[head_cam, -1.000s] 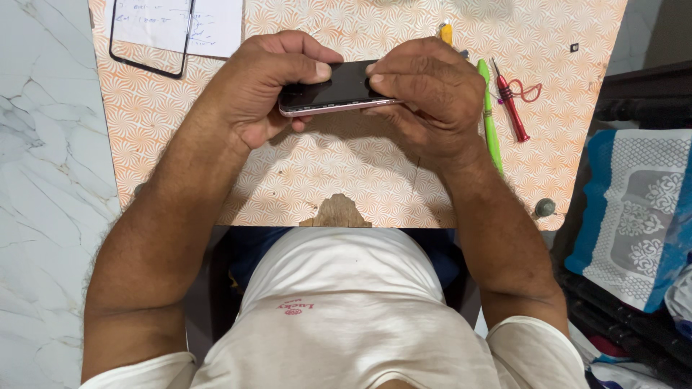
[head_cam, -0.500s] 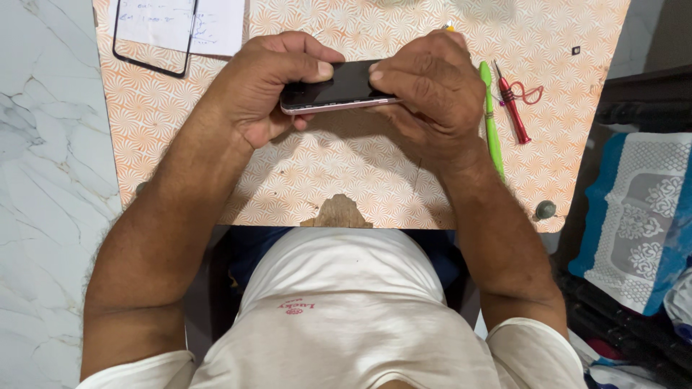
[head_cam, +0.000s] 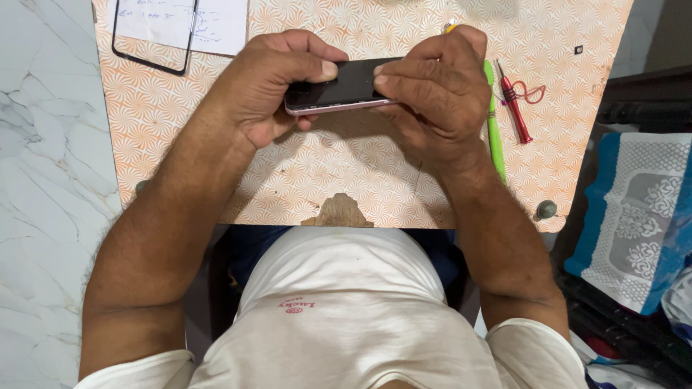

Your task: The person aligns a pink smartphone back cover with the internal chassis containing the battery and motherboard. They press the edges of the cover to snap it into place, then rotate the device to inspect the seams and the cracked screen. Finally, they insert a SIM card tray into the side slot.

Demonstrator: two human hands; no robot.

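1. Smartphone, dark-screened with a pinkish edge, sits raised just above the orange patterned table, clamped between both hands.
2. At far left, a black glass panel lies on a sheet of white paper.
3. Left hand grips the phone's left end, thumb pressed on the screen.
4. Right hand closes over its right end, fingertips on the glass.
5. Just right of that hand lie a green tool and a red screwdriver.
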